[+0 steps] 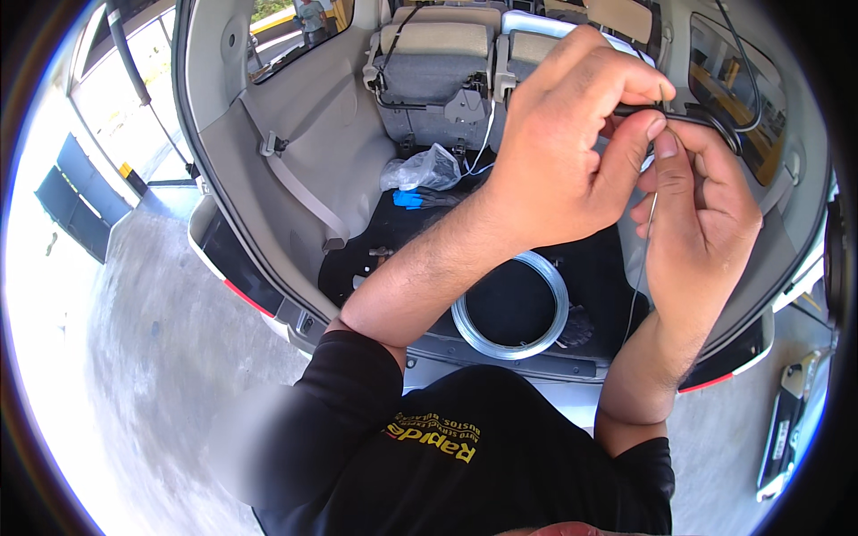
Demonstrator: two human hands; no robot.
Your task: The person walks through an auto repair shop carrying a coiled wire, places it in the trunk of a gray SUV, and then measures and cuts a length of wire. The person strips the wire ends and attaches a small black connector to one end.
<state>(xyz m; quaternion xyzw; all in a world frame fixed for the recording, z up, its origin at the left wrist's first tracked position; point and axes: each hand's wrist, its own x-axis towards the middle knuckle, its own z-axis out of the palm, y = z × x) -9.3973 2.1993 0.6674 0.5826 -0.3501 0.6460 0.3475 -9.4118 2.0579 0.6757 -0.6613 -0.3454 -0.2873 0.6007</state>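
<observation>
My left hand (572, 147) and my right hand (702, 205) are raised together, fingertips nearly touching, in front of the open rear of a vehicle. Both pinch at a black cable (684, 116), which loops upward on the right. From between the fingers a thin wire (651, 223) hangs down past my right wrist. My left thumb and forefinger are closed at the point where wire and cable meet; exactly how they join is hidden. My right thumb presses against the wire. Below, a coil of silvery wire (461, 314) lies on the black cargo floor (420, 246).
Behind the hands are folded grey seats (438, 67). A clear plastic bag (424, 167) and a blue-and-black glove (420, 198) lie on the cargo floor. A seat belt (299, 183) runs down the left wall. A person (313, 20) stands outside the left window.
</observation>
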